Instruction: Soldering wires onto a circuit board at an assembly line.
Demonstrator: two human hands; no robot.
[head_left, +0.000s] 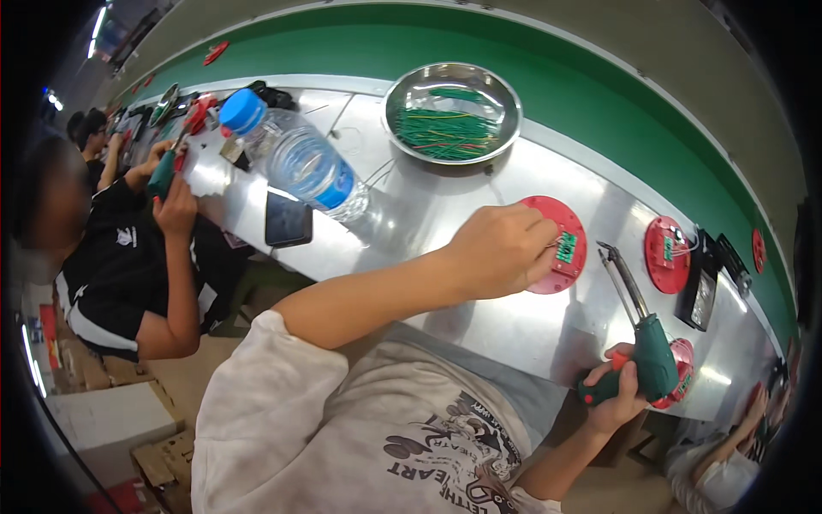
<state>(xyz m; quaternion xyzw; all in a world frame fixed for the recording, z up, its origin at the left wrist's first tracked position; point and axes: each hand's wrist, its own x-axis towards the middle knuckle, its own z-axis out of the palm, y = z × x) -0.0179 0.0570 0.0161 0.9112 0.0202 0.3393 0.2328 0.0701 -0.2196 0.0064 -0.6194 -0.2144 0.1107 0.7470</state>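
Observation:
My left hand [499,250] rests on a red round disc [575,216] on the metal bench, its fingertips pinching a thin wire at the small green circuit board [565,248] mounted on the disc. My right hand [618,396] grips a green soldering gun [648,343] by its handle. The gun's tip [606,249] points up and away, a short way to the right of the disc and not touching it. A second red disc [682,368] lies partly hidden behind the gun.
A steel bowl [452,111] of green wires sits at the back. A water bottle [295,156] lies on its side beside a dark phone [288,219]. Another red disc with a board [667,254] lies to the right. A person in black [128,257] works at the left.

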